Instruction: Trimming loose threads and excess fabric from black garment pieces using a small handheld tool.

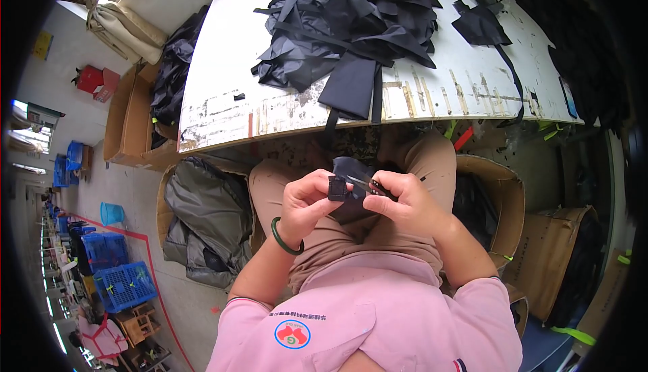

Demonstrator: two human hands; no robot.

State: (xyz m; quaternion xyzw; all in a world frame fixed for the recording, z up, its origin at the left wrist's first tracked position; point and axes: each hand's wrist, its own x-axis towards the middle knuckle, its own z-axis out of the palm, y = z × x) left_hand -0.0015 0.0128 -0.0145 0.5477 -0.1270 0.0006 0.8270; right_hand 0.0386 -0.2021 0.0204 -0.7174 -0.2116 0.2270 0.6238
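My left hand [309, 200] pinches a black fabric piece [337, 188] whose squared, folded end shows at the fingertips. More dark fabric [351, 168] hangs just beyond it, above my lap. In my right hand [406, 202] is a pair of thread snips [375, 187] with dark handles. Its metal blades point left, close to the fabric; I cannot tell whether they touch it. Both hands are held in front of my knees, below the table's near edge.
A white table [223, 68] with worn, taped patches bears a heap of black fabric pieces [344, 21] and a smaller black piece with a strap [480, 24]. Open cartons stand around me, one with grey garments [209, 210]. Blue crates [125, 284] stand at left.
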